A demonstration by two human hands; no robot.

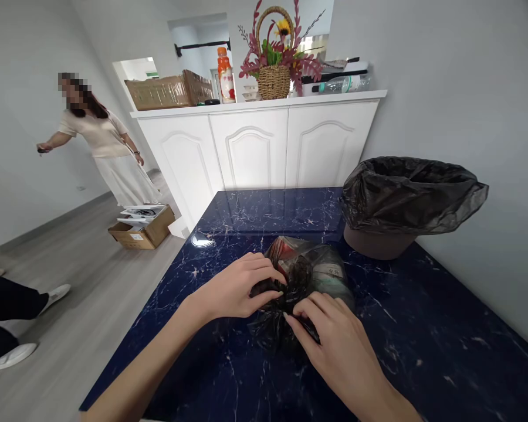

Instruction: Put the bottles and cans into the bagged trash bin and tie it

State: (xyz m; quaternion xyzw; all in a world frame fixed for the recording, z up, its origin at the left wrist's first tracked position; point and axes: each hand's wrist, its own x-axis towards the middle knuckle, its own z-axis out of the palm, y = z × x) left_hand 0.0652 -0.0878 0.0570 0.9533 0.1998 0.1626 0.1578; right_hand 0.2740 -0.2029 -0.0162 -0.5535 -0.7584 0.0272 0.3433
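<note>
Bag [305,275] lies on the bench [422,340], its bulk ahead of left hand [244,287] and right hand [334,334]; both, equally near, seem to pinch its gathered neck, though dark folds hide details.

light is cool, bright and fairly even; a white glare spot [202,241] sits on the glossy blue tabletop [422,334], while folds of the black bag [328,272] lose detail. wide-angle stretch tilts the standing person [110,138] at left; the upper-right corner darkens.
</note>
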